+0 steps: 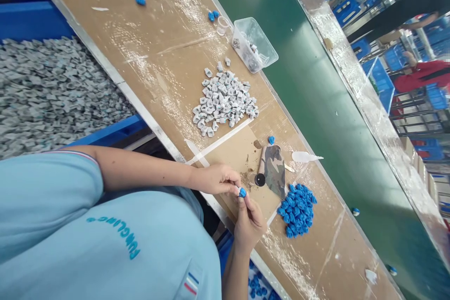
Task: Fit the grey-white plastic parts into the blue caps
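Note:
My left hand point(220, 179) and my right hand point(249, 226) meet over the near edge of the workbench, fingertips pinched together. Between them is a small blue-and-white plastic piece point(242, 192), partly covered by the fingers; its exact kind is too small to tell. Just beyond the hands stands a small pot with a black top point(260, 179), beside a camouflage-patterned cloth-like item point(274, 168). A heap of small blue pieces point(298, 211) lies to the right of my right hand. To the left of my left hand is a heap of small grey-white pieces point(227, 103).
A blue bin point(105, 130) full of grey-white pieces sits at the bench's near left. Along the far side runs a green conveyor belt point(316, 89) carrying blue-and-white pieces point(356, 212). A clear plastic tub point(267, 47) stands at the bench's far edge. People and blue crates occupy the background.

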`<state>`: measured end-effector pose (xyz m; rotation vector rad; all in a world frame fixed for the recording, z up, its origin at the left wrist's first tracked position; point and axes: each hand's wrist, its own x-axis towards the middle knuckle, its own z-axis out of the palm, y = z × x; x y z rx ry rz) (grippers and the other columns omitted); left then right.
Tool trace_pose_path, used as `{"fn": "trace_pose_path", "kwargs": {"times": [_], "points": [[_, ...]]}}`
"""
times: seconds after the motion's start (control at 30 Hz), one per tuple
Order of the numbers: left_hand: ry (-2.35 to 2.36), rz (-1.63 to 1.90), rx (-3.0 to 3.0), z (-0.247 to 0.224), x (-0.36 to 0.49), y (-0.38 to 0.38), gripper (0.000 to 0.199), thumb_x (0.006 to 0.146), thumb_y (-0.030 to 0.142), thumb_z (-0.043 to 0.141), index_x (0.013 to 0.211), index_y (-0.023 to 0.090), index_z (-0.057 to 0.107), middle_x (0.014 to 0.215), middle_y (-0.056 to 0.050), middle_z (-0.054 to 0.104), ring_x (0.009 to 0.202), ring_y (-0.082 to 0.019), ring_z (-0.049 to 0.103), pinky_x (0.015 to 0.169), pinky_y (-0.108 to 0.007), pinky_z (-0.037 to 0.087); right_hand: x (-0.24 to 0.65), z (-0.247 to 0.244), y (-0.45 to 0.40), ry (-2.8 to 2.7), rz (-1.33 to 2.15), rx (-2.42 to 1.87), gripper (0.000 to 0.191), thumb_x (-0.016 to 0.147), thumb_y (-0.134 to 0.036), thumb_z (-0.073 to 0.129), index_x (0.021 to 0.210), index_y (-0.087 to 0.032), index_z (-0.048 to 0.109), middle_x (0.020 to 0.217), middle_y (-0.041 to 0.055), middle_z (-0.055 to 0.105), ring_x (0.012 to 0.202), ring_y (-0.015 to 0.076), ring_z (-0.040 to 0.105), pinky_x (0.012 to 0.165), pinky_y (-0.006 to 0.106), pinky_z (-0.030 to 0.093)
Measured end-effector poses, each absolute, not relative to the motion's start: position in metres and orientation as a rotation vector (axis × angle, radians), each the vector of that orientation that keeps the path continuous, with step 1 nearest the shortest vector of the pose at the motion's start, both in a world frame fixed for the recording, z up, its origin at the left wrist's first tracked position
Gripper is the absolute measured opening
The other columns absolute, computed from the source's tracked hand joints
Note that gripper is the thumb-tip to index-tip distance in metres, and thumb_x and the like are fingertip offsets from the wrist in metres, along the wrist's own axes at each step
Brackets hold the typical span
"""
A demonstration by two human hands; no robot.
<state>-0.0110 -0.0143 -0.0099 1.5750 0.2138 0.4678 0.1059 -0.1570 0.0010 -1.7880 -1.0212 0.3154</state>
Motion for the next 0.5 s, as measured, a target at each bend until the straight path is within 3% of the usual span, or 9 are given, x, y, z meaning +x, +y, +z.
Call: {"fn": "trace_pose_path", "kwargs": {"times": [0.3, 0.5], "points": [[0.349, 0.179, 1.234, 0.003, -0.013, -0.008, 0.012, 0.079, 0.024, 0.063, 0.078, 0.012, 0.061, 0.057, 0.002, 0.059, 0.051, -0.006, 0.056, 0.049, -0.014, 0.042, 0.102, 0.01, -0.153, -0.984, 0.36, -1.823, 0.012, 0.075, -0.026, 0.07, 0.084, -0.019, 0.074, 0.075, 0.0037, 0.071, 0.069, 0.0152, 0.065, 0.062, 0.028, 0.055], [0.351, 0.098, 1.075, 0.007, -0.009, -0.002, 0.03, 0.072, 0.039, 0.071, 0.072, 0.011, 0.059, 0.055, 0.002, 0.06, 0.048, -0.007, 0.054, 0.049, -0.018, 0.043, 0.102, 0.012, -0.149, -0.913, 0.402, -1.843, 0.013, 0.074, -0.028, 0.071, 0.085, -0.021, 0.074, 0.078, 0.0041, 0.073, 0.073, 0.0164, 0.067, 0.068, 0.029, 0.056]]}}
